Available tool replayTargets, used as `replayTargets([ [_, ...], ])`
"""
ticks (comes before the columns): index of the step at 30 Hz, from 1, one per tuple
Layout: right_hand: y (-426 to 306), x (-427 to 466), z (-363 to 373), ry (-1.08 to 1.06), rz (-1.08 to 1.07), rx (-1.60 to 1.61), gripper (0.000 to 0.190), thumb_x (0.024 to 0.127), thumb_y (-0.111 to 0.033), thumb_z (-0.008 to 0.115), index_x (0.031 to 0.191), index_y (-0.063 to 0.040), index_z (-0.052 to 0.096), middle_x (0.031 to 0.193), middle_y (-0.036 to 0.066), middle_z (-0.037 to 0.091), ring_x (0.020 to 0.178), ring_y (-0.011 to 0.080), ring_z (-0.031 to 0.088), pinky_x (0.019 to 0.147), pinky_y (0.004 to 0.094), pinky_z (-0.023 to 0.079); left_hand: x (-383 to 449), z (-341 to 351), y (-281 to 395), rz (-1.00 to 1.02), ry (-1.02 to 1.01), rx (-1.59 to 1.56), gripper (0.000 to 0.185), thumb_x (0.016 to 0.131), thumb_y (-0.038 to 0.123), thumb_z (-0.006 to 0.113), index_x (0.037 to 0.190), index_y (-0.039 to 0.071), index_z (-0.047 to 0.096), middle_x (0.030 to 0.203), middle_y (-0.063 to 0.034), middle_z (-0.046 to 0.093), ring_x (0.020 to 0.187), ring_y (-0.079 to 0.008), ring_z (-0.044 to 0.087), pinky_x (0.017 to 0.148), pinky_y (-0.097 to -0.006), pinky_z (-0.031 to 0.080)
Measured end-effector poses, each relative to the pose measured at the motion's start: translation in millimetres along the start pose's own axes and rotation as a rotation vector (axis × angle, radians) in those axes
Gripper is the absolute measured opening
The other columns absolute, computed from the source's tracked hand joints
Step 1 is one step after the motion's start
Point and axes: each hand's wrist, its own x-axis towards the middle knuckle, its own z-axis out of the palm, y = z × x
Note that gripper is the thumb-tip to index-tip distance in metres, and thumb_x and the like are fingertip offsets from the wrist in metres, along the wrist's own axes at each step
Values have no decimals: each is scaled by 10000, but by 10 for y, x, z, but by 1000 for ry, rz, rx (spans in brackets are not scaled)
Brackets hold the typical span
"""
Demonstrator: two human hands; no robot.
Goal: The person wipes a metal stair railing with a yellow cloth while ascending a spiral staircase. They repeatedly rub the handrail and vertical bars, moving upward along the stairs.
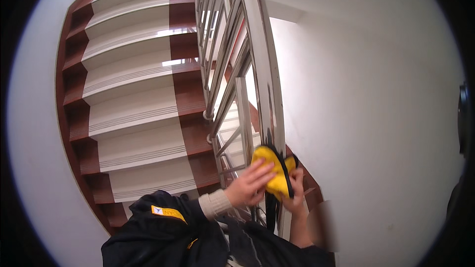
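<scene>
A yellow cloth with black edging (277, 184) lies folded over the stainless steel handrail (274, 81) of a staircase. My left hand (248, 183) presses its fingers against the near left face of the cloth. On the other side, my right hand (295, 192) grips the cloth's lower right edge, thumb and fingers around it. Part of the cloth behind the rail side is hidden by the front fold and my right hand.
Stairs with white treads (137, 118) and dark red borders fill the left. Metal balusters (243, 115) stand beside the handrail, with a lower flight seen through them. A white wall (363, 100) rises on the right. Dark cables hang below my hands.
</scene>
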Motion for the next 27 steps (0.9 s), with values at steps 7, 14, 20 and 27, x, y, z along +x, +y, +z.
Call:
replayTargets([
  [7, -48, 52, 199, 272, 189, 135, 267, 898, -79, 655, 1145, 1, 592, 1144, 105, 456, 1065, 237, 486, 989, 347, 390, 266, 31, -158, 91, -145, 177, 669, 817, -16, 623, 1456, 98, 462, 1507, -122, 436, 1406, -343, 393, 1161, -508, 337],
  [14, -126, 2400, 303, 303, -8, 57, 297, 990, -179, 614, 1178, 2, 473, 1079, 119, 557, 1015, 194, 568, 914, 325, 467, 1877, -940, -994, 119, 161, 331, 550, 875, -55, 549, 1410, 50, 481, 1493, -164, 447, 1431, -368, 356, 1181, -462, 323],
  [20, -212, 2995, 309, 353, -69, 8, 313, 970, -172, 630, 1149, 35, 478, 1105, 165, 544, 1041, 260, 590, 937, 341, 464, 2241, -1209, -1105, 89, 165, 320, 551, 884, -49, 559, 1419, 56, 477, 1511, -165, 428, 1433, -365, 352, 1201, -443, 309],
  [27, -99, 859, 283, 252, 18, -199, 374, 945, -134, 634, 1230, -18, 421, 1119, 91, 458, 1091, 210, 484, 999, 341, 397, 778, -409, -493, 81, 7, 152, 573, 877, 2, 638, 1425, 49, 478, 1514, -152, 432, 1411, -361, 399, 1153, -462, 387],
])
